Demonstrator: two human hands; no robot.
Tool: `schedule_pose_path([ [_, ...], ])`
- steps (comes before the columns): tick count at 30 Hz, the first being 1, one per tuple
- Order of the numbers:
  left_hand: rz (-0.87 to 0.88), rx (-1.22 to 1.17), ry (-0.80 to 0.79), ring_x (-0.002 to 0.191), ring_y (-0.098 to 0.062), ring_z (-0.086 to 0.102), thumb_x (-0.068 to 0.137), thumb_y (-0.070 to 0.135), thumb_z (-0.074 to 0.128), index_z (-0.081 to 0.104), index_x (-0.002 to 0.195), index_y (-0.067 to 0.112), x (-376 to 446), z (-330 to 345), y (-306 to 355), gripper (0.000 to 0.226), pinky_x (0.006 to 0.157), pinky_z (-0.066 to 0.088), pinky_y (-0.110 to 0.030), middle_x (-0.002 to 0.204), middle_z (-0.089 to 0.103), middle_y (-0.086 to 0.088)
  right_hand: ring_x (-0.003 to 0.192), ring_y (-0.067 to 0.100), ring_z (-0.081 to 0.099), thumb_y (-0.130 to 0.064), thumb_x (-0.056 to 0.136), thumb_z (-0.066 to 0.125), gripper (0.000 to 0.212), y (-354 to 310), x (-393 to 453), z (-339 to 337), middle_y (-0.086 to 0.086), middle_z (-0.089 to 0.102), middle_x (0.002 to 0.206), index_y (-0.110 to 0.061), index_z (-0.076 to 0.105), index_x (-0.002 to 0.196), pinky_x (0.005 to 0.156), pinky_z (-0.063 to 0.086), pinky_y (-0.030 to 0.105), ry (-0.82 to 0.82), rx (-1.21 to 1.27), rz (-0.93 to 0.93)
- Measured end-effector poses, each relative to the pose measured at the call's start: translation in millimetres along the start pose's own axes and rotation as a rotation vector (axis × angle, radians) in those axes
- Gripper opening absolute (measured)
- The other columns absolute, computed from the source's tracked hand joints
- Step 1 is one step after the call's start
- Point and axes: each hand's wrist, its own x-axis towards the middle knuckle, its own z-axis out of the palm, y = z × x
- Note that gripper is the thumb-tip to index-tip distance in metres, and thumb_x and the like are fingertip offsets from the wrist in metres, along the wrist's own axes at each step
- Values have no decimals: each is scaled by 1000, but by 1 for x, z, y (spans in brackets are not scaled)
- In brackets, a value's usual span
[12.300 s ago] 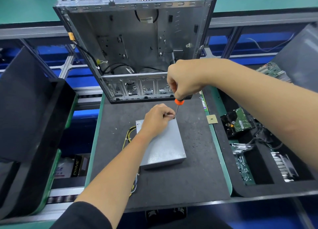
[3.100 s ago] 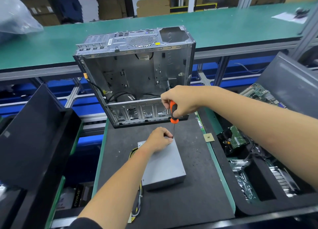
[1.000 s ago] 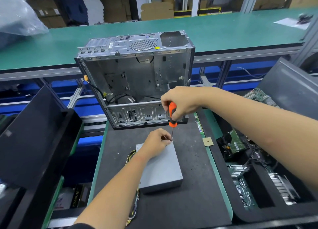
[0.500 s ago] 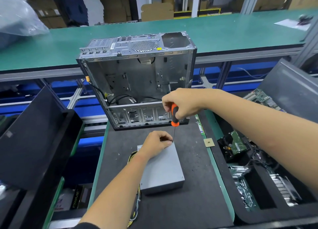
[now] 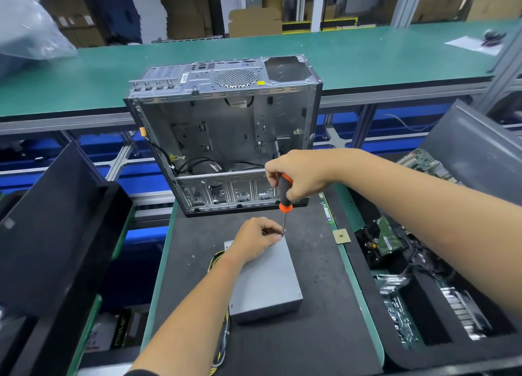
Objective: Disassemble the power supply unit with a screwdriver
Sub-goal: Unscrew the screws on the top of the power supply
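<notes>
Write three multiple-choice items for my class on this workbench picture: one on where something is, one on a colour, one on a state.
1. Where does the power supply unit lie?
A. inside the computer case
B. on the dark mat in front of the case
C. in the right-hand tray

2. What colour is the screwdriver handle?
A. orange and black
B. blue
C. yellow

3. What is the right hand doing?
A. resting flat
B. gripping the screwdriver
C. hanging idle

Answers: 1 B, it sits on the mat before the open computer case. 2 A, orange shows above and below the black grip. 3 B, fingers curl round the handle.
</notes>
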Motion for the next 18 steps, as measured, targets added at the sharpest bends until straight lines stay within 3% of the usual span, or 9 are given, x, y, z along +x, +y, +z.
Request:
schedule_pose_path([
  [3, -1, 7, 0, 81, -9, 63, 82, 5, 70, 75, 92, 12, 1, 0, 0, 12, 80, 50, -20, 97, 71, -3, 56, 21, 65, -43, 98, 45, 30, -2, 4, 4, 8, 63, 79, -13, 48, 96, 54, 43, 29, 33, -88, 86],
  [5, -4, 15, -2, 83, -10, 63, 82, 6, 70, 75, 93, 12, 1, 0, 0, 13, 80, 50, -20, 97, 70, -2, 45, 16, 56, -37, 103, 35, 30, -3, 5, 3, 7, 58, 77, -11, 47, 93, 47, 36, 28, 64, -150, 117],
  [8, -13, 16, -6, 83, -11, 63, 82, 8, 70, 76, 92, 12, 1, 1, 0, 13, 82, 50, -24, 96, 70, 0, 58, 17, 54, -26, 94, 51, 13, -2, 5, 4, 3, 58, 79, -13, 50, 98, 50, 35, 27, 31, -87, 85],
  [12, -27, 24, 3, 76, -8, 59, 81, 12, 71, 77, 88, 19, 2, 1, -2, 12, 81, 50, -31, 92, 68, 6, 65, 11, 49, -19, 79, 70, 26, -1, 1, 4, -9, 54, 74, -15, 54, 100, 54, 35, 25, 5, 25, 29],
  [16, -22, 11, 13, 76, -10, 60, 81, 14, 71, 77, 85, 22, 1, 3, -2, 11, 81, 51, -35, 90, 69, 7, 55, 18, 60, -39, 94, 52, 25, 3, 7, 9, 0, 60, 72, -15, 51, 89, 50, 37, 27, 66, -41, 99],
  [18, -26, 19, 12, 76, -8, 60, 80, 15, 72, 76, 84, 24, 1, 3, -2, 11, 82, 52, -35, 90, 69, 9, 53, 19, 59, -37, 100, 40, 29, 3, 9, 9, 7, 63, 76, -13, 49, 84, 48, 35, 28, 80, -90, 125],
])
